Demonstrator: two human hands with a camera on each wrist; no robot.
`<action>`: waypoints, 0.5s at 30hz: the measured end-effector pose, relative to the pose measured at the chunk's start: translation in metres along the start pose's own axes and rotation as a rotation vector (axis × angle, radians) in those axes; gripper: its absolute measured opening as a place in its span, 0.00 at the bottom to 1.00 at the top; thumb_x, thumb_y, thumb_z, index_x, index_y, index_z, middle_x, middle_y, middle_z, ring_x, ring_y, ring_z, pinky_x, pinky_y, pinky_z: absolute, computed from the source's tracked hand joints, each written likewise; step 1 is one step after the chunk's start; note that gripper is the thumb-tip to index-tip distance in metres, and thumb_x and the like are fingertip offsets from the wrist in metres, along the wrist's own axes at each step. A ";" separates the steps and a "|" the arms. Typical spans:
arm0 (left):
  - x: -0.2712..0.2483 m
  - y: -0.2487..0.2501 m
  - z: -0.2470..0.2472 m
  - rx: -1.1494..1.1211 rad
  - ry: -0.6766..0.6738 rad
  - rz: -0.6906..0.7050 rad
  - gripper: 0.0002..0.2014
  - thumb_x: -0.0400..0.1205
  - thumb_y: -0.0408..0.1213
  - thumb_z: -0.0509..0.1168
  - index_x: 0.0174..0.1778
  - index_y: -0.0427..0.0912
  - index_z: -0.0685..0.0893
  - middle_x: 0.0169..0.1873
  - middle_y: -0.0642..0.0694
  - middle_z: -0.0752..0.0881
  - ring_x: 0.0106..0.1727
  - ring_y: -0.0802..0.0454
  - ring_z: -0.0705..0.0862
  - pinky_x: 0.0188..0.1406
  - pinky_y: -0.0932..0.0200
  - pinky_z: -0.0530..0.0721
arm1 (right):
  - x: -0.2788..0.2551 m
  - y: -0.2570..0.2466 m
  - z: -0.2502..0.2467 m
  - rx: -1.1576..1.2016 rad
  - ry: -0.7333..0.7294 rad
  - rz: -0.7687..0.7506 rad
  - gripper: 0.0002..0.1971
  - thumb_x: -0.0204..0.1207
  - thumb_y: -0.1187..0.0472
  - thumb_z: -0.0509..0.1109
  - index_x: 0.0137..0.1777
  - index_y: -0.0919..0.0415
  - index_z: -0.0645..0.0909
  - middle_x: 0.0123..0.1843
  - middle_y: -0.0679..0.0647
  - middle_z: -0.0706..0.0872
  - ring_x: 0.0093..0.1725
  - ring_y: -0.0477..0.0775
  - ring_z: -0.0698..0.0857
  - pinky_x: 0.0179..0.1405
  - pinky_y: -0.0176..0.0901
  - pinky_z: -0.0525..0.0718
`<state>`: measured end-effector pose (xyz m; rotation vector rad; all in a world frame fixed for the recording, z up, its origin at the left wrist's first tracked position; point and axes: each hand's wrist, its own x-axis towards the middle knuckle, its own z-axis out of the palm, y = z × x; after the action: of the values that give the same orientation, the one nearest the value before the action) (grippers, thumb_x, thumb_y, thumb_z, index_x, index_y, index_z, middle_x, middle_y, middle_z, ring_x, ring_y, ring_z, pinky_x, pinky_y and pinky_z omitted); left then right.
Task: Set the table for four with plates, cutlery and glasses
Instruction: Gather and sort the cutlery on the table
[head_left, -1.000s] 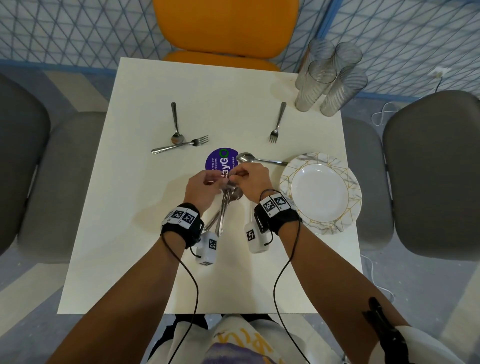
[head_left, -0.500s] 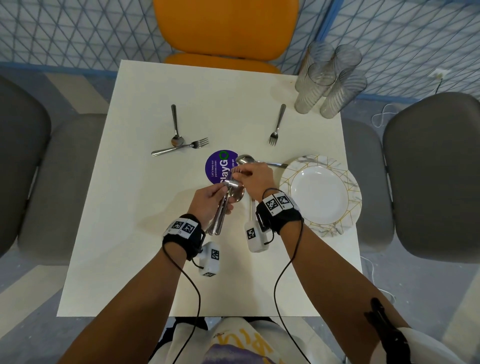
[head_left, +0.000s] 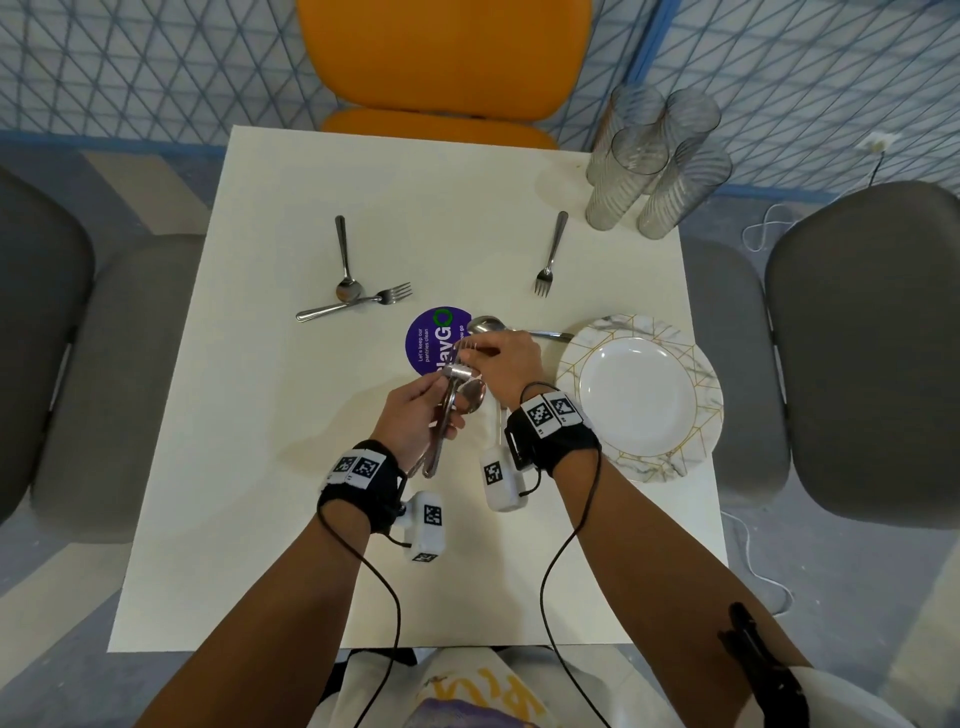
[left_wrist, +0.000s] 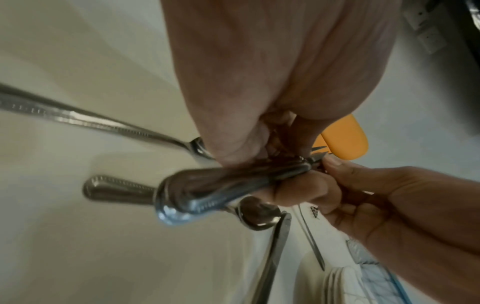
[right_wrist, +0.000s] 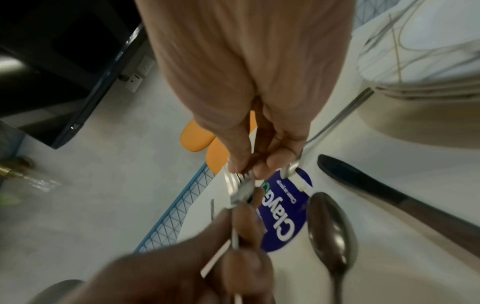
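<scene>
Over the middle of the white square surface (head_left: 249, 467), the left hand (head_left: 415, 415) is curled round a bundle of silver metal cutlery (head_left: 441, 431), handles pointing back toward the wrist. The right hand (head_left: 506, 364) meets it from the other side — its thumb and fingertips pinch the tined end of a silver fork (head_left: 464, 347) at the top of the bundle, above a round purple sticker (head_left: 423, 338) on the surface.

Farther off on the left, a silver spoon (head_left: 345, 265) and a second silver fork (head_left: 358, 304) lie crossed, touching. A third silver fork (head_left: 550, 254) lies alone toward the far right, tines pointing inward. Another silver spoon (head_left: 485, 326) lies just beyond the right hand, its handle reaching the rim of a stack of white plates with marble-and-gold edging (head_left: 644, 332), which sits at the right edge of the surface. Four ribbed clear glasses (head_left: 654, 166) stand clustered at the far right corner — near an orange chair (head_left: 441, 57) pushed against the far side.
</scene>
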<state>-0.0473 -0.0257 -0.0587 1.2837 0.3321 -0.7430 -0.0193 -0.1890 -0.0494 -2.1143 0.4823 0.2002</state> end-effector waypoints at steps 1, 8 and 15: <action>0.001 0.000 0.002 -0.043 -0.010 -0.017 0.14 0.94 0.33 0.57 0.68 0.31 0.84 0.37 0.38 0.85 0.30 0.47 0.80 0.27 0.57 0.79 | 0.000 0.000 0.001 0.002 0.014 -0.009 0.09 0.74 0.57 0.78 0.54 0.52 0.93 0.56 0.51 0.92 0.54 0.50 0.89 0.64 0.47 0.86; 0.015 0.004 0.008 -0.014 -0.028 -0.065 0.12 0.94 0.36 0.58 0.58 0.33 0.85 0.34 0.41 0.80 0.27 0.50 0.73 0.25 0.58 0.68 | 0.010 -0.004 -0.011 0.122 0.018 -0.014 0.07 0.73 0.63 0.80 0.51 0.61 0.92 0.45 0.54 0.93 0.46 0.52 0.91 0.56 0.49 0.90; 0.036 0.038 0.020 -0.041 -0.019 -0.113 0.16 0.93 0.35 0.52 0.46 0.39 0.84 0.27 0.50 0.73 0.22 0.56 0.65 0.20 0.63 0.61 | 0.049 -0.025 -0.050 0.187 -0.095 -0.106 0.07 0.77 0.59 0.78 0.52 0.59 0.90 0.45 0.49 0.92 0.41 0.42 0.88 0.47 0.31 0.87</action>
<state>0.0004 -0.0521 -0.0473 1.2263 0.4047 -0.8396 0.0336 -0.2311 -0.0183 -1.9319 0.3190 0.1867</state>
